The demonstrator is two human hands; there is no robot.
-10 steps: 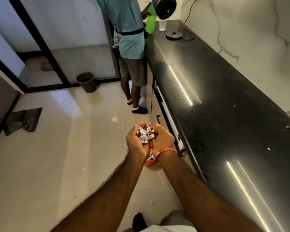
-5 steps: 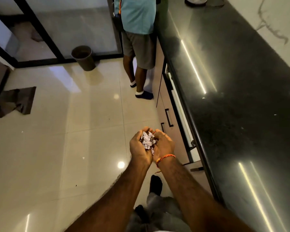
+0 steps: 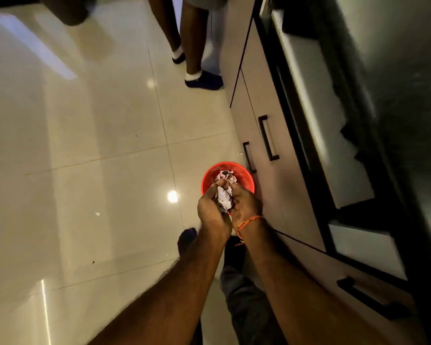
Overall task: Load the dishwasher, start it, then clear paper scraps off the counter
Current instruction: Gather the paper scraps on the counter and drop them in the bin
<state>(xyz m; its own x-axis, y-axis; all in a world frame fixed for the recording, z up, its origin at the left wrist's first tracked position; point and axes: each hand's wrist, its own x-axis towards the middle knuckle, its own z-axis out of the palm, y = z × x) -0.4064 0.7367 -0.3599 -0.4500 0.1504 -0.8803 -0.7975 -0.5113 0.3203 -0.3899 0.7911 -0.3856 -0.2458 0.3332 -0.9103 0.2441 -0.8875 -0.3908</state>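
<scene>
You are cupping your left hand (image 3: 213, 207) against your right hand (image 3: 245, 204), both curled around a wad of paper scraps (image 3: 223, 196) and holding it directly above the near rim of the red bin (image 3: 244, 175) on the floor, just beside the drawer fronts (image 3: 256, 135). To do this well, you are best lowering the hands closer to the bin's mouth before parting them from the middle, so loose bits are falling inside rather than onto the tiles. The scraps are looking white with dark print, crumpled tight, light and likely to scatter. More of the same paper is already lying in the bin. To the right, the dark counter (image 3: 408, 108) is running along the frame's edge.
</scene>
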